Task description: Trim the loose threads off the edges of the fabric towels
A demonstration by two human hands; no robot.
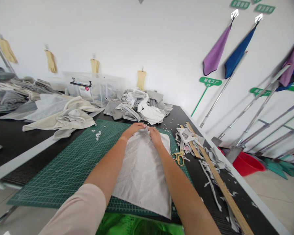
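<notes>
L grip (pixel 133 129) & R grip (pixel 155 136) clamped on top edge of grey fabric sheet (pixel 142 173), on green cutting mat (pixel 51 169); uneven pull could skew it toward brass scissors (pixel 177 158).

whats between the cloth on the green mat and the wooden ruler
In the head view, gold-handled scissors and pale fabric scraps lie between the cloth and the ruler.

Green paddle sign (pixel 210 82): white "阳光工厂 01".
</notes>
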